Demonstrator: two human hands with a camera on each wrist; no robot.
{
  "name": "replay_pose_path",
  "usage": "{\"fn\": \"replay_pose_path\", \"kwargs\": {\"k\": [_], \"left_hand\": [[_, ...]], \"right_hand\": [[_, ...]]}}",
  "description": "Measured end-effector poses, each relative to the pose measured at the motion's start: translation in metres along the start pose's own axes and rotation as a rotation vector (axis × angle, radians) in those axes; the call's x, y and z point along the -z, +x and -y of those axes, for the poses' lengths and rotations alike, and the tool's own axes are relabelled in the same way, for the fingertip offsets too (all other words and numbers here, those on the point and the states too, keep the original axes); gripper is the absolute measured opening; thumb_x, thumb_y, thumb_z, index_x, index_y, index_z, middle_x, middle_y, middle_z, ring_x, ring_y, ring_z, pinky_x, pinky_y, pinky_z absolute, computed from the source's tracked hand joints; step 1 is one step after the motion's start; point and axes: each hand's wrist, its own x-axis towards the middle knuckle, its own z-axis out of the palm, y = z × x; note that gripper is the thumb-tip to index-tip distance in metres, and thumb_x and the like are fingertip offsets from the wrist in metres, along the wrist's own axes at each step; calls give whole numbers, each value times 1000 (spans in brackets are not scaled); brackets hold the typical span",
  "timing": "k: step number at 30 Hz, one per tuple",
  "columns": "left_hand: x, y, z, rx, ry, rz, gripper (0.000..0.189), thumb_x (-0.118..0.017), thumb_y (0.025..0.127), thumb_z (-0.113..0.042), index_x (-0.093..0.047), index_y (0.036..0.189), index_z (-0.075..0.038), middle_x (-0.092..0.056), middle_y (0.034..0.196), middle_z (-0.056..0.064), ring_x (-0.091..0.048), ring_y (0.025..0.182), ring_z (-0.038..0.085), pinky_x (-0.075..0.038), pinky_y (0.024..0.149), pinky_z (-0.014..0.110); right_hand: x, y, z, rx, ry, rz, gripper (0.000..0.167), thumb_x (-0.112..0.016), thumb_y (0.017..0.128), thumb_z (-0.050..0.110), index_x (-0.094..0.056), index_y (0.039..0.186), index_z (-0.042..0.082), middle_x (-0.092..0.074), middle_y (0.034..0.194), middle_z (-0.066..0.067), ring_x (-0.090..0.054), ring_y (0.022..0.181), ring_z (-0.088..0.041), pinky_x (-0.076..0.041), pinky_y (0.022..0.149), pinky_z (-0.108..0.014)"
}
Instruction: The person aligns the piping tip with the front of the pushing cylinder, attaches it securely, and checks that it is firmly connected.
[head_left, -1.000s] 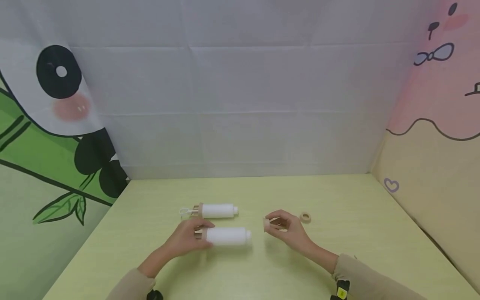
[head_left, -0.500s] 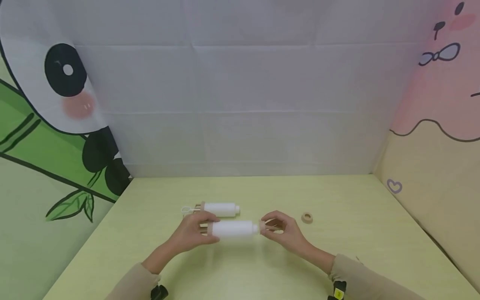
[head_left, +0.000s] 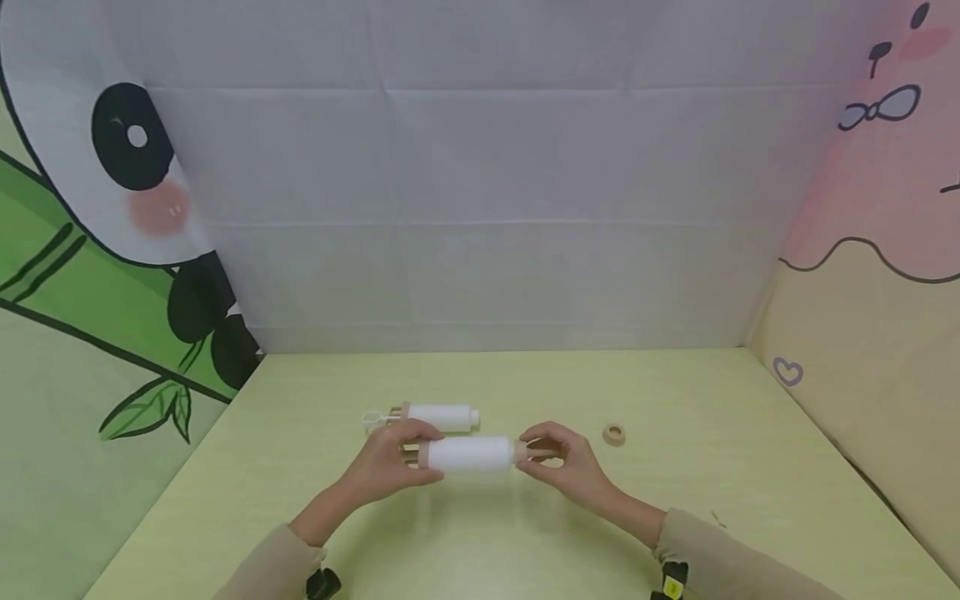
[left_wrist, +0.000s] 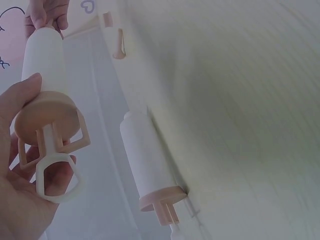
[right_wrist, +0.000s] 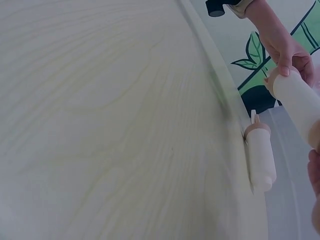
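Observation:
My left hand (head_left: 393, 467) grips the beige collar end of a white syringe-like tube (head_left: 468, 454), raised over the table. Loop-shaped beige grips and a white ring handle (left_wrist: 59, 177) stick out behind the collar (left_wrist: 47, 117) in the left wrist view. At the tube's other end, my right hand (head_left: 566, 467) pinches a small beige cap with a stem (head_left: 521, 451). The cap sits against the tube's narrow tip, which it hides. In the right wrist view only some right-hand fingers (right_wrist: 314, 172) show at the edge.
A second white tube (head_left: 441, 417) of the same kind lies on the table (head_left: 300, 400) behind the left hand. A beige ring-shaped piece (head_left: 613, 434) lies to the right. White cloth (head_left: 480, 250) hangs behind the table, with printed cloths at both sides.
My left hand has lifted the tube and moved it right and slightly away. The tube's tip, apart from the cap before, now meets it. My right hand has barely shifted.

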Motion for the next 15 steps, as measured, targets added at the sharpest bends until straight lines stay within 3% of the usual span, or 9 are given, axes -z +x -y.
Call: {"fn": "replay_pose_path", "kwargs": {"k": [4, 15], "left_hand": [[-1, 0, 0, -4, -5, 0, 35, -78, 67, -7, -63, 99, -2, -60, 102, 14, -57, 92, 35, -54, 70, 23], [-2, 1, 2, -7, -23, 1, 37, -79, 67, -5, -63, 100, -1, -60, 103, 16, -59, 92, 30, -54, 68, 25]], "right_hand": [[1, 0, 0, 9, -1, 0, 26, -67, 76, -7, -58, 100, -7, -59, 97, -24, -63, 87, -19, -54, 75, -37], [5, 0, -7, 204, -10, 37, 27, -65, 73, -14, -57, 98, -10, -58, 93, -24, -65, 84, -21, -55, 69, -40]]}}
